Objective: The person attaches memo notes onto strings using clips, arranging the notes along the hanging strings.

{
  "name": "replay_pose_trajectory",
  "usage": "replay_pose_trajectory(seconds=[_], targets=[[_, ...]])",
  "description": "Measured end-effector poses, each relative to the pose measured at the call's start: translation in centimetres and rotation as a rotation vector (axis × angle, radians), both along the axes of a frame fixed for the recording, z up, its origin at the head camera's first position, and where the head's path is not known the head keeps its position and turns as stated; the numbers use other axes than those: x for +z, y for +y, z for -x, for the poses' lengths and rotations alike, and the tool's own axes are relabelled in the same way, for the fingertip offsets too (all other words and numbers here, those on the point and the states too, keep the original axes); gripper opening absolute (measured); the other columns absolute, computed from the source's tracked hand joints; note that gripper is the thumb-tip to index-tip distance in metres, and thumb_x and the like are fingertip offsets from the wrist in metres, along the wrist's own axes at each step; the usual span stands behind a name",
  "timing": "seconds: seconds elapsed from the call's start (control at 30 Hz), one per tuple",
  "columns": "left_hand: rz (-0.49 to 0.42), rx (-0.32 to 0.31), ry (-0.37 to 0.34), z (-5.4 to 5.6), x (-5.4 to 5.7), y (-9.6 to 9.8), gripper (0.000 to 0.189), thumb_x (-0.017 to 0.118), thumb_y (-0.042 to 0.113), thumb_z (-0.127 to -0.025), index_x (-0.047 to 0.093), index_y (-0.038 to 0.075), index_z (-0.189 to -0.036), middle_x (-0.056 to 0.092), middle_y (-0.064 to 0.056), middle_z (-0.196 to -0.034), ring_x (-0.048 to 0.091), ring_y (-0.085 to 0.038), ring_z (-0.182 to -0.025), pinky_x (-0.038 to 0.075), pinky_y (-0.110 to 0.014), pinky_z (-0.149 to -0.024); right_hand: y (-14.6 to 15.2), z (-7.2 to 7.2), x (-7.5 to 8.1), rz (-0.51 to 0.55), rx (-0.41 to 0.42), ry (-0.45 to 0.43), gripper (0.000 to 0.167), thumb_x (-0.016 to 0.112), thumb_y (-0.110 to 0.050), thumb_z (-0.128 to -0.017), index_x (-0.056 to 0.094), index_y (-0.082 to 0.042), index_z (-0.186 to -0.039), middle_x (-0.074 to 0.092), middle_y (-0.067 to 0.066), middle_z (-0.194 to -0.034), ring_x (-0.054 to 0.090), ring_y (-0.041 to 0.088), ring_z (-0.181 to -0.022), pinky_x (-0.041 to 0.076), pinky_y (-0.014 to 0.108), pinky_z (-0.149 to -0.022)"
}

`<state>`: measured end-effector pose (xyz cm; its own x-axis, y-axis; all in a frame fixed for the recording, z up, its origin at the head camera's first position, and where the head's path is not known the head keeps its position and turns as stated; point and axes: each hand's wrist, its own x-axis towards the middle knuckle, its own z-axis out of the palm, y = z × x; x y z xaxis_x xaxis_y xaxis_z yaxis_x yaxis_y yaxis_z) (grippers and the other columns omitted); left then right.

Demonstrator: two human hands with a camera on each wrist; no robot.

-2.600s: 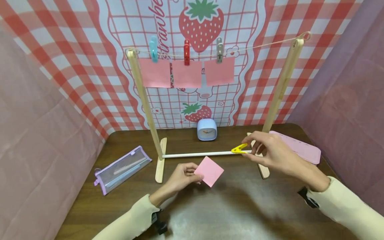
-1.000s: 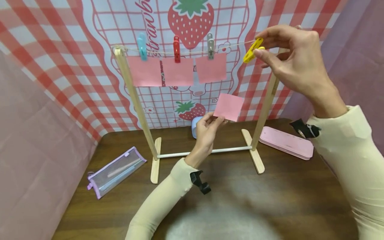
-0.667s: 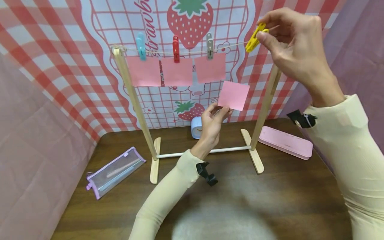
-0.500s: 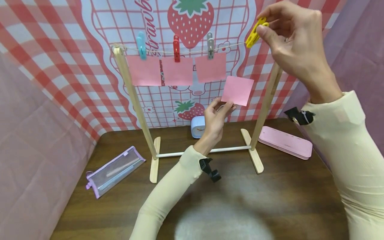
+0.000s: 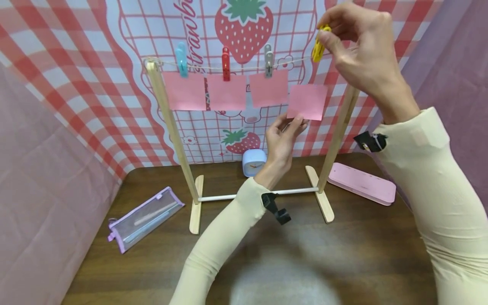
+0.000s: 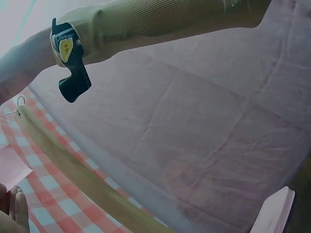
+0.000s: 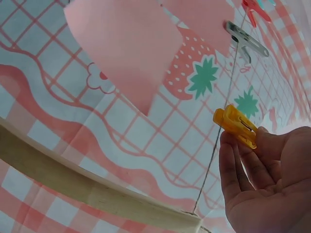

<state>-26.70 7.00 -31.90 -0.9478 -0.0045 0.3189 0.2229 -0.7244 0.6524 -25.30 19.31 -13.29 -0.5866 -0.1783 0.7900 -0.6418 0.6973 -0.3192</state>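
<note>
My left hand (image 5: 280,142) pinches a pink square of paper (image 5: 308,101) by its lower edge, beside the hanging sheets and below the string (image 5: 244,67). Up at the right, my right hand (image 5: 362,53) grips a yellow clothespin (image 5: 318,48) between thumb and fingers. In the right wrist view this clothespin (image 7: 235,125) overlaps the string (image 7: 208,172); whether it bites on it I cannot tell. A blue clothespin (image 5: 181,59), a red one (image 5: 226,63) and a grey one (image 5: 268,61) each hold a pink sheet (image 5: 269,90) on the string.
Two wooden posts (image 5: 171,127) carry the string, joined low down by a white rod (image 5: 295,191). A small clock (image 5: 253,162) stands behind the rod. On the table lie a mesh pencil pouch (image 5: 146,218) at left and a pink case (image 5: 362,183) at right.
From low over the table, my left hand has raised the paper up and right, level with the hanging sheets. My right hand has lifted the yellow clothespin to the string, lately shifting slightly left.
</note>
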Motion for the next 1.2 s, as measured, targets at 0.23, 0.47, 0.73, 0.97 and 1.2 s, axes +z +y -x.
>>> replay_pose_trajectory(seconds=[0.23,0.47,0.73,0.97,1.2], targets=[[0.007,-0.004,0.021,0.1,0.8,0.4,0.015,0.062,-0.005,-0.1,0.065,-0.004,-0.115,0.07,-0.001,-0.094,0.074,-0.009,-0.083,0.065,-0.027,-0.089,-0.4,0.3,-0.3,-0.077,-0.009,-0.035,0.024,0.064,-0.022,-0.104,0.073,-0.005,-0.117,0.062,-0.021,-0.091,0.058,-0.011,-0.082,0.049,0.007,-0.084],[0.003,-0.009,0.043,-0.1,1.4,0.8,0.023,0.061,-0.005,-0.1,0.06,-0.011,-0.122,0.071,0.0,-0.092,0.074,-0.009,-0.082,0.065,-0.024,-0.084,-0.6,0.2,-0.7,-0.121,-0.017,-0.051,0.023,0.062,-0.019,-0.104,0.072,-0.004,-0.119,0.072,0.004,-0.099,0.054,-0.013,-0.081,0.047,0.005,-0.083],[-0.022,-0.01,0.035,-0.1,2.0,0.9,0.014,0.06,-0.006,-0.1,0.064,0.008,-0.102,0.07,0.002,-0.09,0.074,-0.01,-0.082,0.06,-0.05,-0.103,-0.4,0.0,-1.1,-0.121,-0.023,-0.081,0.024,0.062,-0.021,-0.104,0.072,-0.004,-0.119,0.073,0.005,-0.1,0.055,-0.014,-0.081,0.046,0.006,-0.081],[-0.042,-0.024,0.039,-0.1,2.1,0.6,0.015,0.06,-0.007,-0.1,0.063,0.008,-0.099,0.071,0.002,-0.088,0.075,-0.01,-0.082,0.063,-0.046,-0.098,-0.2,0.0,-1.4,-0.134,-0.009,-0.091,0.027,0.059,-0.021,-0.106,0.068,-0.003,-0.124,0.073,0.007,-0.105,0.053,-0.013,-0.086,0.046,0.007,-0.085],[-0.021,-0.034,0.063,0.0,2.2,0.5,0.023,0.058,-0.007,-0.101,0.063,0.014,-0.095,0.071,0.004,-0.089,0.075,-0.008,-0.082,0.052,-0.06,-0.108,-0.1,0.0,-1.5,-0.143,0.002,-0.066,0.028,0.058,-0.021,-0.106,0.068,-0.003,-0.126,0.073,0.01,-0.106,0.051,-0.014,-0.087,0.045,0.008,-0.086]])
